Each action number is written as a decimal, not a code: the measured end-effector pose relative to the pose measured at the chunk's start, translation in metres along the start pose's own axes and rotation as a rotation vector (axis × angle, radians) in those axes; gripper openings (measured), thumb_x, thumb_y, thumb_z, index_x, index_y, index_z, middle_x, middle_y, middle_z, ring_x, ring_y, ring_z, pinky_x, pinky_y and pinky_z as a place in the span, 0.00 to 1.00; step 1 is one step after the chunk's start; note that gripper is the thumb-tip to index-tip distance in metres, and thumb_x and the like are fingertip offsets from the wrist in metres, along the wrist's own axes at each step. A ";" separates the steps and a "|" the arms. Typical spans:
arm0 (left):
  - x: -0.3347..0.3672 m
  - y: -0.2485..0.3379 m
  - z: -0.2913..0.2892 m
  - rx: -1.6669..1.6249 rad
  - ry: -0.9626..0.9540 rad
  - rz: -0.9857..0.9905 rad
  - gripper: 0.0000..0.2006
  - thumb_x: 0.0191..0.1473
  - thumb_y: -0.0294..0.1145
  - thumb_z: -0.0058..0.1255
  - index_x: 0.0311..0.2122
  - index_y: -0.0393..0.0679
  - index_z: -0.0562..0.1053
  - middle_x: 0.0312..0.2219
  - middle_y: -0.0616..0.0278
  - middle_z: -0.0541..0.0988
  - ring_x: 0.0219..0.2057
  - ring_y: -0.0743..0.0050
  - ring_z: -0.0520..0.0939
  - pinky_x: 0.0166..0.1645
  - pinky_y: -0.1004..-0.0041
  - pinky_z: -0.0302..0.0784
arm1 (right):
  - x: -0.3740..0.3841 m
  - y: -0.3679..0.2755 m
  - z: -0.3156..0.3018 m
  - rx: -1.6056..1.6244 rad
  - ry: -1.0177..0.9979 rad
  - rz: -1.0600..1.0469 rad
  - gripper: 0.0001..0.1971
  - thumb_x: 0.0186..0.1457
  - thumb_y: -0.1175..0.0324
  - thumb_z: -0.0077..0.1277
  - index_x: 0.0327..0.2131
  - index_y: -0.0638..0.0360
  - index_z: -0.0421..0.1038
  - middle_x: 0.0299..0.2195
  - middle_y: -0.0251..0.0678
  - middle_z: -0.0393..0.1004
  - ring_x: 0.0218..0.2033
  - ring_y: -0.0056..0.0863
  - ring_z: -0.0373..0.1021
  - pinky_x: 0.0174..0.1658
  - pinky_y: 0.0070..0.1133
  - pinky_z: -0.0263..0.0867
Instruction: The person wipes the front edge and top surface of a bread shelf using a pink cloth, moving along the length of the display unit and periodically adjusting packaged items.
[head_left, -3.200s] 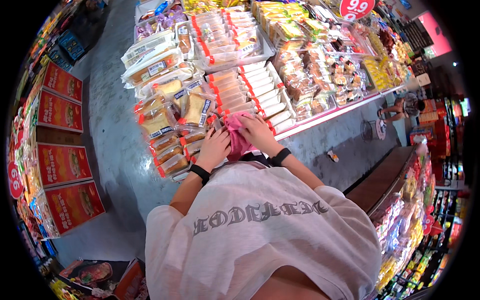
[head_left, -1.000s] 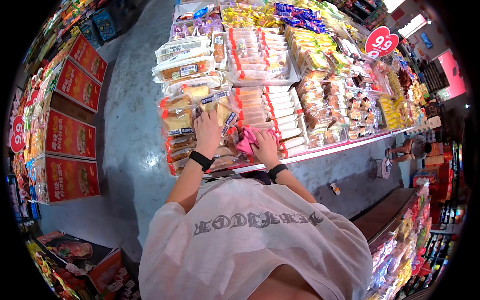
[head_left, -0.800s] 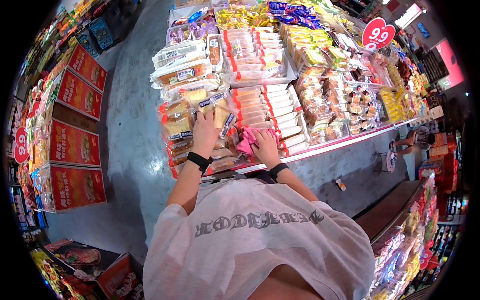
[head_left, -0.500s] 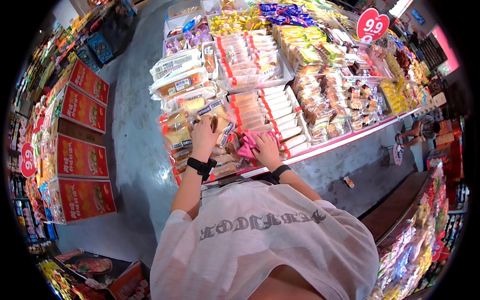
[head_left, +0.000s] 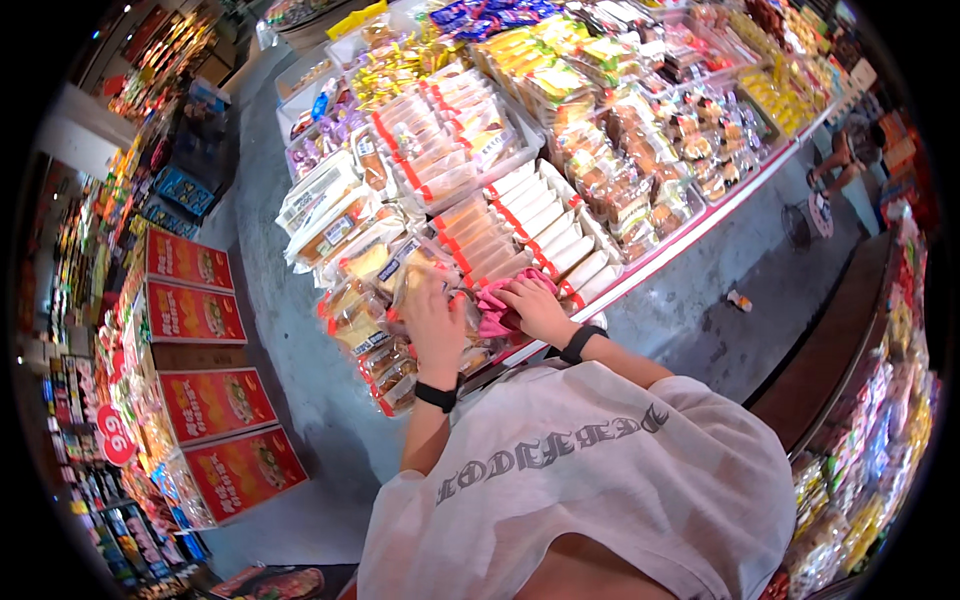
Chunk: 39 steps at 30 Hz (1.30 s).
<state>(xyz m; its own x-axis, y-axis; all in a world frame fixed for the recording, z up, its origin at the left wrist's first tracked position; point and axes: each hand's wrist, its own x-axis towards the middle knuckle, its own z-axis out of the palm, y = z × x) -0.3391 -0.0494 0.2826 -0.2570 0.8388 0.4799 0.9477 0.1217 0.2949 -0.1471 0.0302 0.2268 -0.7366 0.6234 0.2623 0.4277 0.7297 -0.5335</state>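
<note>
Pink cloth (head_left: 492, 305) lies bunched under the right hand (head_left: 540, 308), whose fingers are curled onto it near the front edge of the display table (head_left: 688, 230). Just to its left, the left hand (head_left: 437, 335) reaches over clear-wrapped bread packets (head_left: 365, 315); its fingertips are blurred, so I cannot tell whether they grip a packet. Each wrist wears 1 black wristband (head_left: 437, 395). Beyond the fingers, slim red-ended pastry packets (head_left: 475, 235) lie in a row beside another in white wrappers (head_left: 540, 212). Farther back are small yellow-wrapped snacks (head_left: 405, 65) and blue packets (head_left: 490, 15). Across the grey floor (head_left: 285, 320), at left, stand 4 red box fronts (head_left: 245, 475) with food pictures.
</note>
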 end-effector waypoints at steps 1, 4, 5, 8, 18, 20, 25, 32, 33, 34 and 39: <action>-0.006 0.011 0.005 -0.121 -0.123 0.040 0.29 0.53 0.36 0.54 0.59 0.41 0.63 0.54 0.51 0.68 0.56 0.51 0.67 0.59 0.55 0.62 | 0.001 -0.002 -0.005 0.034 -0.007 -0.028 0.23 0.43 0.72 0.54 0.47 0.55 0.70 0.42 0.37 0.71 0.47 0.38 0.66 0.53 0.31 0.60; -0.023 0.046 0.023 -0.236 -0.348 0.138 0.28 0.54 0.38 0.52 0.59 0.41 0.62 0.54 0.51 0.68 0.56 0.50 0.67 0.59 0.55 0.62 | 0.001 0.008 -0.011 0.109 -0.093 -0.062 0.19 0.43 0.73 0.53 0.43 0.57 0.71 0.41 0.37 0.72 0.45 0.39 0.68 0.52 0.31 0.60; -0.024 0.056 0.026 -0.232 -0.435 0.186 0.28 0.55 0.39 0.51 0.60 0.40 0.62 0.54 0.51 0.67 0.56 0.51 0.67 0.59 0.55 0.62 | 0.003 0.014 -0.013 0.132 -0.123 -0.081 0.16 0.42 0.74 0.52 0.39 0.59 0.71 0.38 0.40 0.73 0.43 0.42 0.69 0.50 0.33 0.61; -0.023 0.072 0.028 -0.332 -0.473 0.070 0.28 0.57 0.42 0.49 0.60 0.41 0.62 0.55 0.51 0.67 0.56 0.51 0.66 0.60 0.56 0.60 | 0.001 0.025 -0.027 0.221 -0.286 -0.064 0.14 0.44 0.72 0.52 0.38 0.59 0.72 0.35 0.41 0.72 0.42 0.41 0.67 0.49 0.33 0.60; 0.007 0.108 0.057 -0.238 -0.323 0.065 0.30 0.58 0.41 0.47 0.62 0.41 0.58 0.59 0.52 0.62 0.61 0.51 0.60 0.64 0.55 0.54 | -0.001 0.078 -0.126 0.033 0.200 0.062 0.23 0.46 0.73 0.51 0.50 0.50 0.69 0.47 0.35 0.71 0.51 0.35 0.65 0.56 0.33 0.59; 0.010 0.119 0.072 -0.218 -0.357 0.105 0.29 0.58 0.38 0.48 0.62 0.41 0.58 0.60 0.51 0.61 0.61 0.51 0.60 0.63 0.56 0.54 | -0.012 0.106 -0.123 -0.131 0.055 -0.011 0.23 0.46 0.70 0.52 0.50 0.48 0.69 0.48 0.34 0.71 0.53 0.35 0.65 0.58 0.34 0.57; -0.006 0.122 0.125 -0.034 -0.419 0.075 0.25 0.58 0.38 0.44 0.59 0.41 0.62 0.60 0.59 0.63 0.63 0.57 0.58 0.66 0.52 0.48 | -0.040 0.137 -0.099 -0.141 -0.040 -0.058 0.29 0.49 0.66 0.53 0.57 0.48 0.63 0.57 0.35 0.64 0.62 0.31 0.55 0.64 0.35 0.48; -0.007 0.121 0.128 -0.093 -0.340 0.030 0.21 0.54 0.32 0.44 0.54 0.41 0.68 0.58 0.59 0.67 0.62 0.58 0.61 0.66 0.51 0.49 | -0.036 0.140 -0.097 -0.063 -0.031 -0.079 0.27 0.50 0.66 0.51 0.57 0.49 0.63 0.57 0.37 0.64 0.61 0.34 0.56 0.65 0.35 0.47; -0.006 0.122 0.126 -0.100 -0.329 0.029 0.21 0.54 0.32 0.44 0.54 0.40 0.68 0.57 0.59 0.67 0.62 0.57 0.62 0.66 0.52 0.50 | -0.033 0.140 -0.096 -0.053 -0.038 -0.092 0.27 0.50 0.66 0.51 0.57 0.49 0.63 0.57 0.37 0.64 0.61 0.34 0.56 0.65 0.35 0.47; -0.006 0.122 0.125 -0.089 -0.326 0.012 0.21 0.54 0.32 0.44 0.54 0.40 0.68 0.57 0.59 0.67 0.62 0.57 0.62 0.66 0.52 0.50 | -0.028 0.139 -0.094 -0.092 -0.053 -0.088 0.27 0.51 0.67 0.49 0.57 0.50 0.62 0.57 0.39 0.63 0.61 0.34 0.56 0.65 0.34 0.48; -0.008 0.128 0.125 -0.064 -0.309 -0.040 0.19 0.53 0.31 0.43 0.51 0.42 0.71 0.56 0.58 0.69 0.61 0.58 0.63 0.65 0.53 0.52 | 0.017 0.143 -0.079 -0.183 -0.089 -0.110 0.29 0.53 0.68 0.45 0.60 0.56 0.58 0.60 0.44 0.60 0.62 0.38 0.56 0.64 0.35 0.49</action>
<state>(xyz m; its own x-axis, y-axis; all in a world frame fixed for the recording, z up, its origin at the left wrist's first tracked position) -0.1918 0.0262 0.2133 -0.2151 0.9568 0.1957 0.9215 0.1325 0.3650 -0.0569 0.1672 0.2186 -0.8238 0.5160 0.2346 0.4243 0.8358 -0.3486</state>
